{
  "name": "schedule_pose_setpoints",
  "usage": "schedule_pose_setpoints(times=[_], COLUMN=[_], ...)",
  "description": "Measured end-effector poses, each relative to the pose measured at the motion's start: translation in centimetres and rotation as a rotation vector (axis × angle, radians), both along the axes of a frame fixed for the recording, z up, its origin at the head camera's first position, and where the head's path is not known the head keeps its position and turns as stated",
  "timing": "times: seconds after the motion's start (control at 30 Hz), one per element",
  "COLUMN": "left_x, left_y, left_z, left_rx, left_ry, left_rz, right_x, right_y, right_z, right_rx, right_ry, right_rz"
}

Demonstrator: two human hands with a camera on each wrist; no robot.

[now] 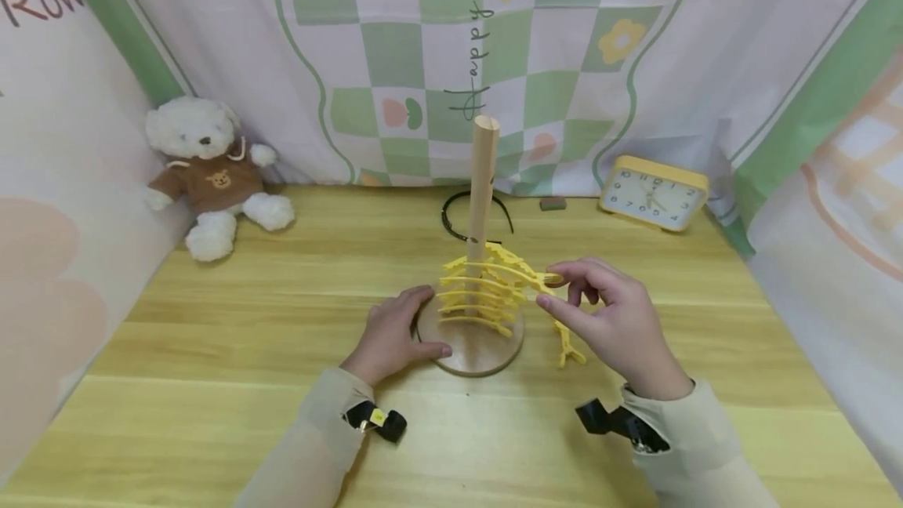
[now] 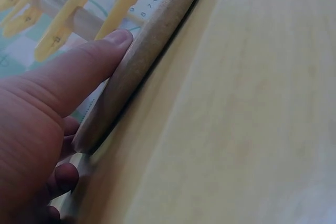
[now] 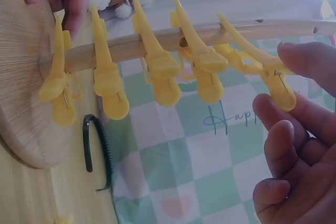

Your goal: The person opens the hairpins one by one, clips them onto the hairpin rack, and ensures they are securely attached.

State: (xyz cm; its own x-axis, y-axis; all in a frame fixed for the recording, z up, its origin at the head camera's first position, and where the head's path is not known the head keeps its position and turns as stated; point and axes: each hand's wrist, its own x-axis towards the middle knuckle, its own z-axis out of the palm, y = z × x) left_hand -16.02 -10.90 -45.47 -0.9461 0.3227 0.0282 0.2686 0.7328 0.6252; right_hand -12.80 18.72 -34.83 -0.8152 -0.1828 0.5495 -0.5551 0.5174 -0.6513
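Note:
A wooden pole (image 1: 483, 186) rises from a round wooden base (image 1: 480, 361), forming one stand. Several yellow hair clips (image 3: 163, 72) are clamped across the pole one above another, spaced apart. My left hand (image 1: 395, 335) grips the base's rim at its left, the thumb lying on top in the left wrist view. With thumb and fingertips, my right hand (image 1: 621, 316) pinches the handle end of the topmost hair clip (image 3: 281, 90); its long jaws reach to the pole. A loose yellow hair clip (image 1: 567, 347) lies on the table below the right hand.
Behind the stand lies a black headband (image 1: 446, 218), with a small grey block (image 1: 553, 204) to its right. A yellow-framed clock (image 1: 652, 194) stands at the back right. A white teddy bear (image 1: 212, 179) sits at the back left. Printed curtains (image 1: 395, 61) close off the wooden table (image 1: 247, 335).

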Motion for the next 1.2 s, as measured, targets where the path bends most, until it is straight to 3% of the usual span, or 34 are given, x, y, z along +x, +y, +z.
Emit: schedule_pose_setpoints(times=[1.2], left_x=[0.1], left_y=[0.3], left_z=[0.7], left_rx=[-0.069], left_ry=[-0.054], left_rz=[-0.038], right_x=[-1.6], right_y=[-2.3], right_z=[0.0], right_rx=[-0.020], right_ry=[-0.060], right_rz=[0.021])
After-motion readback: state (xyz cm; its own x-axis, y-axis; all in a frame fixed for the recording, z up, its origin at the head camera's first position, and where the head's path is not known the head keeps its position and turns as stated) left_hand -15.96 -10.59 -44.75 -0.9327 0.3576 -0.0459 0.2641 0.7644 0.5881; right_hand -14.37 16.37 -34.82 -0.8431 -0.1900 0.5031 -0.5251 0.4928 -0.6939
